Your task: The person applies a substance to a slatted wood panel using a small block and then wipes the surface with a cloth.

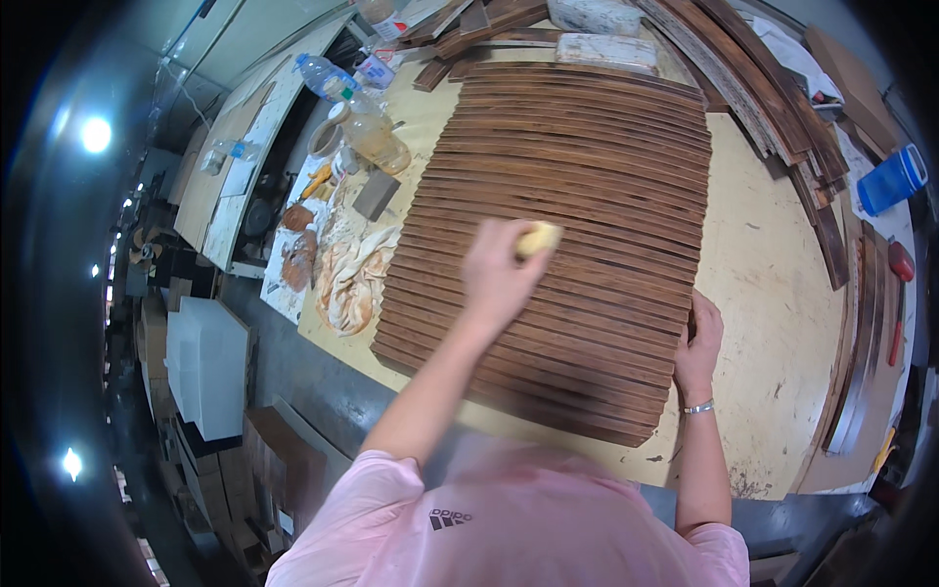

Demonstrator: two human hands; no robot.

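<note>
the left hand [497, 274] is blurred, its grip clamped on a yellow sponge [538, 238] pressed to the slats [577, 225] mid-surface. the right hand [699, 342] grips the slats' edge at 4 o'clock, fingertips hidden. a bottle [377, 132] of amber liquid stands at 10 o'clock above rags [352, 279]. bare surface [773, 284] lies open at 3 o'clock; planks [773, 88] crowd 1 o'clock.

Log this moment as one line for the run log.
left hand: grip on yellow pad, on wood slats | right hand: on slats' right edge | rags, bottles left on table
</note>
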